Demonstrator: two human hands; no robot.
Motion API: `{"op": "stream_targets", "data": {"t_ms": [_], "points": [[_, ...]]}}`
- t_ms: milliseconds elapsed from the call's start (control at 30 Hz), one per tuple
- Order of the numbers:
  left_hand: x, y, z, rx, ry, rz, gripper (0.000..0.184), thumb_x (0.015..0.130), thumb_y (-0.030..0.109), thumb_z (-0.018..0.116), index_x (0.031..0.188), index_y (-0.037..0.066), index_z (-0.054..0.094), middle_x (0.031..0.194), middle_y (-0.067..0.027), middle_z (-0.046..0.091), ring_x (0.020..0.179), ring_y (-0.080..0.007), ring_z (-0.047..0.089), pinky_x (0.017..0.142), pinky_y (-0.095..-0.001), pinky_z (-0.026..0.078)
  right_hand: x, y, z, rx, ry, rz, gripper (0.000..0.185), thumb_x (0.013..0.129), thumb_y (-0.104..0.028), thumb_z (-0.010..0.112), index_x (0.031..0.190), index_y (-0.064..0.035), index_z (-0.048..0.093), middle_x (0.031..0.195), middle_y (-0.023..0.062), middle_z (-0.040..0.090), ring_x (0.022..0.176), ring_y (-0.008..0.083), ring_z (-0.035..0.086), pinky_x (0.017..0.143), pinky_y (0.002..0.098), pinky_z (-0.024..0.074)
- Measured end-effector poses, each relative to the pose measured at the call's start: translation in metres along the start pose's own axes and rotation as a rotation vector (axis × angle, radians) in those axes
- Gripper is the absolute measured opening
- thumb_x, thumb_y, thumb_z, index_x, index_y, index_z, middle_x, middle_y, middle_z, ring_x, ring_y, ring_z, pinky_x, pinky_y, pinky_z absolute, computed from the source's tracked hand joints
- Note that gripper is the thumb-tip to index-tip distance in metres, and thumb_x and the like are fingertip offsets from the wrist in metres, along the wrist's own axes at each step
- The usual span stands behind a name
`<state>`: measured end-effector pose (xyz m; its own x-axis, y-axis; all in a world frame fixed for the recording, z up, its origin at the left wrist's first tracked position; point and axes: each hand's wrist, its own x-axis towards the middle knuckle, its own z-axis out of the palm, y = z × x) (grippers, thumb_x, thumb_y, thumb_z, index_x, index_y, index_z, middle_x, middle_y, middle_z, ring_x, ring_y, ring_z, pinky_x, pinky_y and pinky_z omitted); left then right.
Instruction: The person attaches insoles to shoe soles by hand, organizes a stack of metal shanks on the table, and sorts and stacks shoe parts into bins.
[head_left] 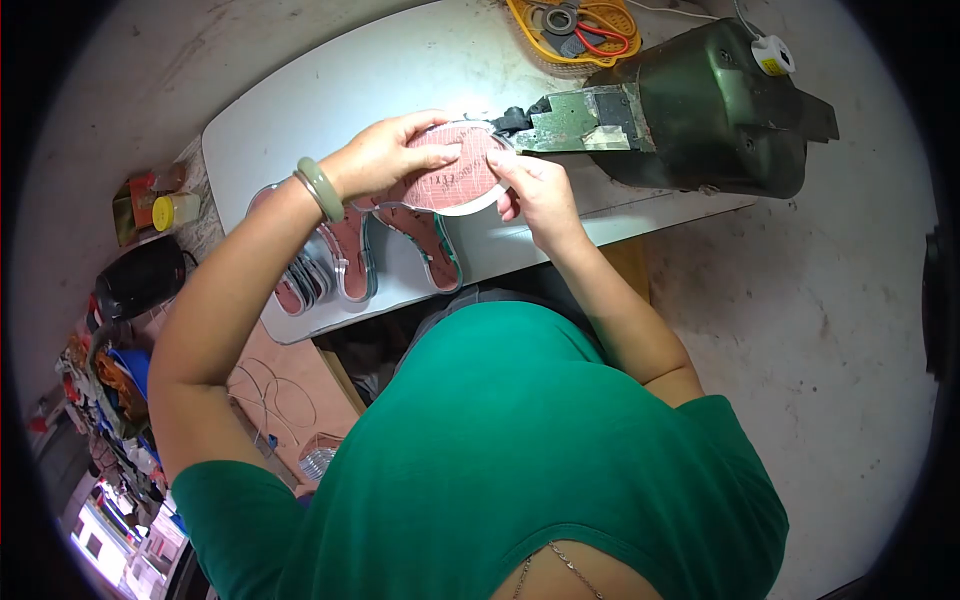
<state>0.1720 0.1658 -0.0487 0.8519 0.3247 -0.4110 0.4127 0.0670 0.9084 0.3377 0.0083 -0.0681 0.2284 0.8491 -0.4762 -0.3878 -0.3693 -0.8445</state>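
Note:
A pinkish-red shoe insole (462,183) with a pale rim and dark writing is held up between both hands. My left hand (392,157), with a bangle on its wrist, grips the insole's left side, thumb lying on the face. At its right edge, my right hand (540,188) pinches it between thumb and fingers. The insole's far right edge is beside the dark tip of a green machine (580,122); I cannot tell if they touch. Below the hands, more insoles (432,250) lie on the white table (290,110), with a stack (302,283) at the left.
A yellow basket (575,60) holding red-handled scissors (605,40) stands at the table's back edge. The machine's large green body (730,110) takes up the right side. On the left are a yellow-lidded jar (176,211) and a black object (140,277).

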Motion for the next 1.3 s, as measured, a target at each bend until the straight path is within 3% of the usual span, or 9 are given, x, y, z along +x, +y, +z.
{"op": "stream_targets", "data": {"t_ms": [267, 367, 533, 833, 933, 1033, 1133, 1300], "points": [[-0.013, 0.000, 0.030, -0.018, 0.228, 0.016, 0.047, 0.091, 0.019, 0.064, 0.132, 0.001, 0.050, 0.117, -0.0050, 0.060, 0.105, -0.0111, 0.055, 0.095, -0.0262, 0.044, -0.002, 0.000, -0.004, -0.088, 0.005, -0.024, 0.028, 0.089, -0.031, 0.066, 0.081, -0.0038, 0.066, 0.064, 0.0001, 0.058, 0.051, 0.0065, 0.052, 0.048, 0.0199, 0.0420], [-0.013, -0.006, 0.040, -0.105, 0.376, 0.107, 0.048, 0.088, 0.026, 0.067, 0.128, 0.004, 0.054, 0.110, -0.0089, 0.065, 0.099, -0.0150, 0.060, 0.090, -0.0282, 0.047, -0.004, 0.004, -0.002, -0.109, 0.002, -0.027, 0.028, 0.089, -0.030, 0.066, 0.081, -0.0036, 0.066, 0.065, 0.0002, 0.058, 0.052, 0.0065, 0.052, 0.048, 0.0196, 0.0422], [-0.019, -0.008, 0.054, -0.006, 0.517, 0.033, 0.053, 0.086, 0.030, 0.069, 0.128, 0.003, 0.053, 0.108, -0.0113, 0.066, 0.099, -0.0167, 0.061, 0.088, -0.0296, 0.047, -0.004, 0.004, 0.001, -0.131, 0.008, -0.063, 0.027, 0.089, -0.029, 0.066, 0.083, -0.0030, 0.066, 0.067, 0.0003, 0.059, 0.054, 0.0068, 0.053, 0.050, 0.0199, 0.0426], [-0.007, -0.037, 0.079, 0.009, 0.725, 0.129, 0.058, 0.083, 0.041, 0.070, 0.125, 0.003, 0.053, 0.100, -0.0214, 0.067, 0.092, -0.0288, 0.067, 0.081, -0.0345, 0.050, -0.015, 0.031, -0.010, -0.337, -0.036, -0.199, 0.024, 0.091, -0.024, 0.063, 0.084, -0.0009, 0.065, 0.071, -0.0018, 0.059, 0.064, 0.0048, 0.052, 0.059, 0.0201, 0.0414], [-0.006, -0.032, 0.085, 0.141, 0.846, 0.136, 0.059, 0.082, 0.044, 0.070, 0.122, 0.003, 0.053, 0.096, -0.0220, 0.067, 0.090, -0.0317, 0.067, 0.078, -0.0360, 0.051, -0.021, 0.038, -0.010, -0.333, -0.016, -0.244, 0.022, 0.092, -0.022, 0.062, 0.085, -0.0011, 0.064, 0.072, -0.0022, 0.059, 0.066, 0.0044, 0.051, 0.060, 0.0198, 0.0405], [-0.012, -0.018, 0.086, 0.132, 0.791, -0.063, 0.059, 0.081, 0.046, 0.069, 0.117, 0.003, 0.053, 0.095, -0.0215, 0.067, 0.091, -0.0337, 0.067, 0.077, -0.0382, 0.051, -0.027, 0.045, -0.006, -0.278, -0.011, -0.253, 0.022, 0.093, -0.022, 0.061, 0.086, -0.0014, 0.064, 0.071, -0.0033, 0.057, 0.065, 0.0037, 0.049, 0.059, 0.0208, 0.0398], [-0.011, -0.013, 0.086, 0.129, 0.829, -0.030, 0.059, 0.081, 0.047, 0.069, 0.116, 0.002, 0.052, 0.093, -0.0211, 0.067, 0.090, -0.0345, 0.066, 0.078, -0.0389, 0.051, -0.027, 0.057, -0.004, -0.174, -0.026, -0.222, 0.022, 0.093, -0.023, 0.060, 0.087, -0.0016, 0.063, 0.067, -0.0052, 0.054, 0.062, 0.0029, 0.046, 0.055, 0.0230, 0.0396], [0.001, -0.026, 0.080, 0.170, 0.965, 0.051, 0.063, 0.079, 0.047, 0.070, 0.112, -0.002, 0.050, 0.094, -0.0212, 0.067, 0.087, -0.0361, 0.066, 0.078, -0.0395, 0.051, -0.015, 0.067, -0.014, -0.078, -0.064, -0.233, 0.021, 0.095, -0.022, 0.058, 0.090, -0.0030, 0.062, 0.074, -0.0054, 0.056, 0.067, 0.0023, 0.048, 0.060, 0.0205, 0.0397]]}}
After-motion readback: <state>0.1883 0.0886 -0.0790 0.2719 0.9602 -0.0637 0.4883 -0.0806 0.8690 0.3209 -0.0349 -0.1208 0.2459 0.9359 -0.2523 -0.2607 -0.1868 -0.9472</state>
